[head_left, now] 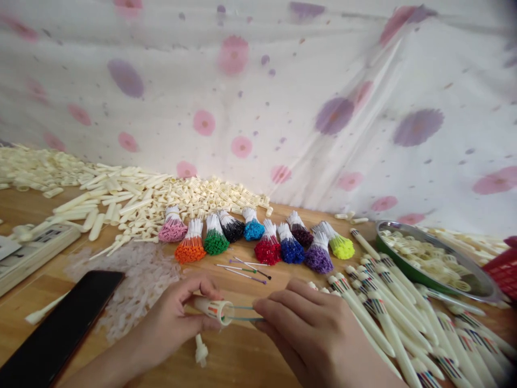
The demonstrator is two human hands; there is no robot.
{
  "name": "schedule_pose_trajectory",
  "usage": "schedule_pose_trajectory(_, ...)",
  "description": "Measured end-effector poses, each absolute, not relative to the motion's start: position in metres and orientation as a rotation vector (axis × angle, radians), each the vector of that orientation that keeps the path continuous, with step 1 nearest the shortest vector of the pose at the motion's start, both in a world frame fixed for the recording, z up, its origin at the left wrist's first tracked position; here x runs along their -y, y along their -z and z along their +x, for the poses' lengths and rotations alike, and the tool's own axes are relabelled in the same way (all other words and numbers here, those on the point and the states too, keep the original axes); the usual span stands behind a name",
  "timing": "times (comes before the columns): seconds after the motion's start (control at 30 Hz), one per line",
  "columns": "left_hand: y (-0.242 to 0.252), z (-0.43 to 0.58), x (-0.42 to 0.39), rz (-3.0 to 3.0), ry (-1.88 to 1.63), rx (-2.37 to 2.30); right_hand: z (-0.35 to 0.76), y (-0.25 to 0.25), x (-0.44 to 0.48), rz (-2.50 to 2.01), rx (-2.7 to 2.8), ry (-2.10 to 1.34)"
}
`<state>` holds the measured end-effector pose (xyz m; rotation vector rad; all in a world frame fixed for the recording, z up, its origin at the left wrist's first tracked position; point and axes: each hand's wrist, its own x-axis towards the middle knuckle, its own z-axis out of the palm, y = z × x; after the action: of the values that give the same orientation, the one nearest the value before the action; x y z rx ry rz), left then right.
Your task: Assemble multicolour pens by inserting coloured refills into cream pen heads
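My left hand [172, 310] is closed around a cream multicolour pen barrel [210, 307], its open end facing right. Coloured bits show in the slots and inside the rim. Pinched in my right hand [305, 323] are thin blue-grey tweezers [243, 307], their two prongs reaching to the open mouth of the barrel; whether the tips grip anything is hidden. Several loose pen refills [246, 269] with coloured ends lie just beyond my hands. Below the barrel rests a small cream plastic part [201, 351].
Bundled refills [189, 249] in many colours stand behind. Cream pen parts [210, 194] are heaped along the curtain [258, 97]. At left lie a phone [60, 328], clear plastic pieces [137, 285] and a power strip [44, 248]. Pens [388, 323] and a metal bowl [480, 288] occupy the right.
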<state>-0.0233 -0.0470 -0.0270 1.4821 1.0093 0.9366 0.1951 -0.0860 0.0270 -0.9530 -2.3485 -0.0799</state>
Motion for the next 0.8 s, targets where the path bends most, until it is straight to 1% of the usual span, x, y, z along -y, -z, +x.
schedule_pose_trajectory(0.2,0.034,-0.022,0.047,1.548,-1.010,-0.943,0.180,-0.009,0.087,-0.841,2.168,0.307)
schedule_pose_trajectory(0.43,0.034,-0.019,0.051,1.598,-1.041,-0.909,0.169,-0.001,0.088,-0.861,2.084,0.373)
schedule_pose_trajectory(0.6,0.034,-0.019,0.051,1.604,-1.037,-0.933,0.174,-0.003,0.087,-0.831,2.129,0.362)
schedule_pose_trajectory(0.8,0.032,-0.020,0.050,1.639,-0.989,-0.946,0.180,-0.008,0.086,-0.868,2.153,0.234)
